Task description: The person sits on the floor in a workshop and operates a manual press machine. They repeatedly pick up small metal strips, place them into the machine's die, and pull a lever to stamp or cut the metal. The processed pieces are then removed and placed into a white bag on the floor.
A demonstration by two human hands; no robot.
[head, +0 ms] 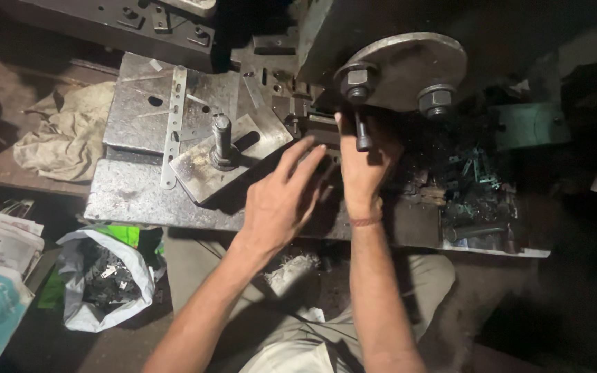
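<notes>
While I sit close against the steel table, my knees just under its front edge, a white plastic bag of small dark metal pieces stands open on the floor at my left. My left hand hovers flat over the table's front, fingers spread and straight, holding nothing. My right hand is closed around a short dark handle that hangs below the big hex nut on the round grey plate of the press. Beyond my left hand an upright steel pin stands on a tilted plate, with a slotted metal strip lying beside it. A crumpled rag lies at the far left. To work this handle well, I judge, my free fingers should stay flat and clear of the die, my grip full and steady.
</notes>
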